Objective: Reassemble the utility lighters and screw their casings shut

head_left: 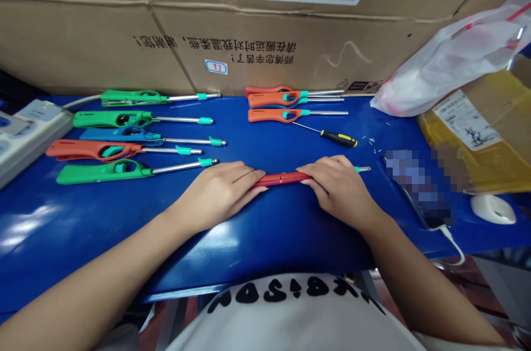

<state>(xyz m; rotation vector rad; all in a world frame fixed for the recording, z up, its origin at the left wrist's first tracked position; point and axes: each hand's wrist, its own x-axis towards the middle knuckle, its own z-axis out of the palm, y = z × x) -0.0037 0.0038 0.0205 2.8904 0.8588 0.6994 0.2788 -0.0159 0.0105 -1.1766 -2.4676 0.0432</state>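
Note:
A red long-necked gas lighter (282, 179) lies level between my two hands, just over the blue table. The fingers of my left hand (226, 188) close around its left end. My right hand (338, 188) grips the other end, and a short piece of metal tube with a teal tip pokes out past it. Both hands cover much of the lighter, so its trigger is hidden. Beyond them lies a screwdriver (338, 138) with a black and yellow handle. To the left, a green lighter (103, 172) is nearest my left hand.
More lighters, such as an orange lighter (274, 115), lie along the back. A large cardboard box (232, 25) walls off the far side. On the right are a plastic bag (448, 58), a phone (423, 190) and a white mouse (493, 209); a power strip (37, 135) sits left.

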